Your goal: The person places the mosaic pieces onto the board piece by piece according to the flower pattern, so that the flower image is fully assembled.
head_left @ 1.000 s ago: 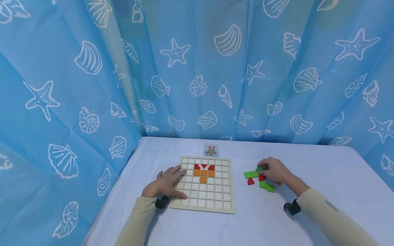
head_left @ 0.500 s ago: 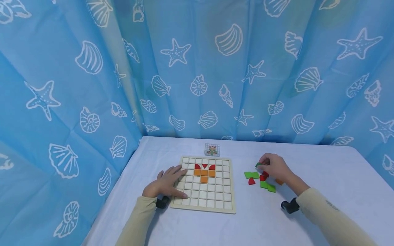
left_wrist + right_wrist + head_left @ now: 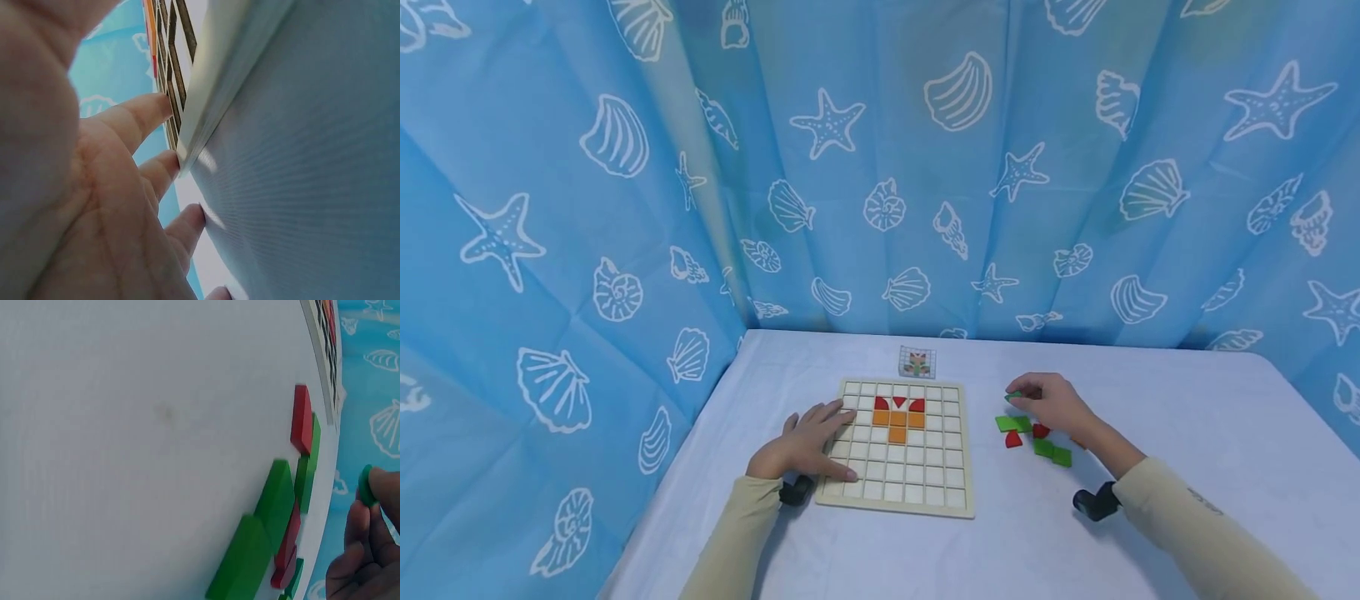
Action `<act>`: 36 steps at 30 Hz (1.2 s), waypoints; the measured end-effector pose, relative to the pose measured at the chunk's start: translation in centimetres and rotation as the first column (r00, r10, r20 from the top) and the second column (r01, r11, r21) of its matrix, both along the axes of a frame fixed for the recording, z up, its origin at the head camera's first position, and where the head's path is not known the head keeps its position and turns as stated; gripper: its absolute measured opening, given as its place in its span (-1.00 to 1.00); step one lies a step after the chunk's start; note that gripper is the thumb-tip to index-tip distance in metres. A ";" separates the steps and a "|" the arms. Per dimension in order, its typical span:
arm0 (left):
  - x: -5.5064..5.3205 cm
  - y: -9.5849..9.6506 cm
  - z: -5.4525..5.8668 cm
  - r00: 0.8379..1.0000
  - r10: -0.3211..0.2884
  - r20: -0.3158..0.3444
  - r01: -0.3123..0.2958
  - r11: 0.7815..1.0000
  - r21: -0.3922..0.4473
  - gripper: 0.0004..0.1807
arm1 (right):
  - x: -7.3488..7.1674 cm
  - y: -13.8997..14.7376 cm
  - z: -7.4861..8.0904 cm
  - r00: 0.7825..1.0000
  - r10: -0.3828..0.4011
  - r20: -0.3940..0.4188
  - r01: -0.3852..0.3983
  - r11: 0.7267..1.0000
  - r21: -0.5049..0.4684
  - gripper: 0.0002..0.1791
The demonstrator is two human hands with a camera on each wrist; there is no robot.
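Observation:
My left hand (image 3: 805, 443) lies spread with straight fingers over the left edge of a wooden grid board (image 3: 895, 510). In the left wrist view, fingertips touch the board's rim (image 3: 212, 75). Red tiles (image 3: 917, 405) and orange tiles (image 3: 897, 419) fill part of the grid's upper middle. To the right of the board, my right hand (image 3: 1054, 403) pinches a small dark green tile (image 3: 366, 485) between thumb and fingers, raised above the cloth. Under and before this hand lie light green tiles (image 3: 1043, 448) and red tiles (image 3: 1013, 439).
A small pattern card (image 3: 917, 363) lies behind the board. An orange tile (image 3: 1078, 442) is partly hidden by the right wrist. White cloth (image 3: 1000, 550) covers the table, and a blue shell-print curtain (image 3: 880, 167) stands behind and at the left.
The right hand has lifted the dark green tile from the loose pile and moved it left, toward the board. The left hand has stayed in place.

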State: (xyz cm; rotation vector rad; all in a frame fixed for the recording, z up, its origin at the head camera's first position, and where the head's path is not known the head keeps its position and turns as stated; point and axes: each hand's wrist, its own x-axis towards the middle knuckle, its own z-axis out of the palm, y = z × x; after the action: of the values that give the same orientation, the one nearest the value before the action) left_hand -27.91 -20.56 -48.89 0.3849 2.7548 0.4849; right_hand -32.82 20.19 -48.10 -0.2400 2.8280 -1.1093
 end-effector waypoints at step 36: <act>-0.1 0.0 0.4 1.000 -0.008 0.018 0.007 1.000 0.009 0.15 | 0.2 -14.1 0.1 0.922 0.386 0.012 -0.384 0.920 -0.081 -0.94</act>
State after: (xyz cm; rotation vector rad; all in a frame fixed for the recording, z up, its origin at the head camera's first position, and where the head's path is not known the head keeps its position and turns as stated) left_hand -28.01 -20.55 -48.51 0.3909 2.7338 0.4960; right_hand -32.66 6.06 -47.98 -0.7447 2.5546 -1.1172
